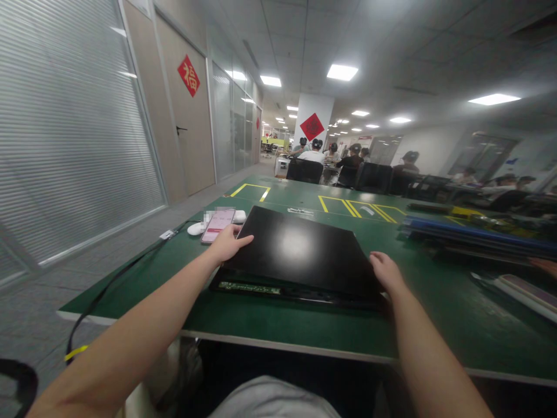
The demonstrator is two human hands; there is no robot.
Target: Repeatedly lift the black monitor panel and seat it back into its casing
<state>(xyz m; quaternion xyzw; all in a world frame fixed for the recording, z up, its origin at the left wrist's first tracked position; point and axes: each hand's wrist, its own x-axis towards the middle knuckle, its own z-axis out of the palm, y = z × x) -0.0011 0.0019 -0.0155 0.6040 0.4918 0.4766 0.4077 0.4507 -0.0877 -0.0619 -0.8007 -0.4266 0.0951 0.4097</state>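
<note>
A flat black panel (300, 249) lies on the green table (435, 313), over a lower black part whose front edge shows a strip of circuit board (248, 287). My left hand (228, 244) rests on the panel's left edge, fingers curled over it. My right hand (385, 271) presses on the panel's front right corner, fingers bent down around the edge. Both hands grip the panel from opposite sides.
A phone with a pink screen (217, 225), a white puck (195, 229) and a cable (122, 273) lie at the table's left. Blue and dark flat items (474, 238) are stacked on the right. Several people (348, 159) sit at tables farther back.
</note>
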